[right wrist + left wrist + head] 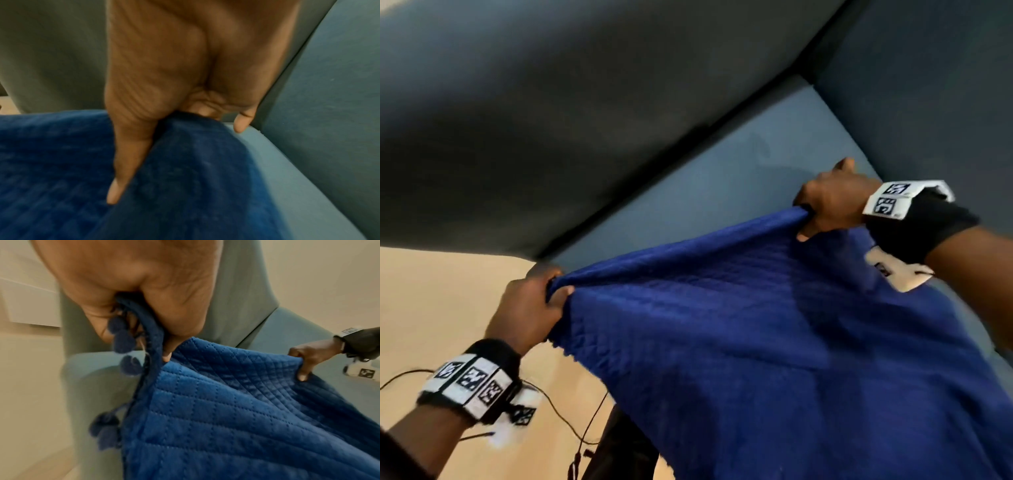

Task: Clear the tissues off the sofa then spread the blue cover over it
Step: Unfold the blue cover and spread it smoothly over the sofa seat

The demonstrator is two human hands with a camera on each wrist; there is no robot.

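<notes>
Fingers (pixel 166 352) of the left hand (pixel 527 308) are curled tight round one corner of the blue cover (pixel 774 359), pinching its pom-pom trimmed edge (pixel 125 340); the right hand (pixel 828 202) clamps the edge farther along, thumb laid over the quilted cloth. Between them the edge is stretched taut and raised, running from 8 o'clock toward 2 o'clock in the head view, above the sofa seat (pixel 722 178), the rest hanging down toward 5 o'clock. No tissues show on the visible seat, so the clearing step looks done and the spreading is in hand. Next, I judge, both hands should carry the edge toward the backrest (pixel 551 120) at 11 o'clock, lower it flat, then smooth the cloth.
</notes>
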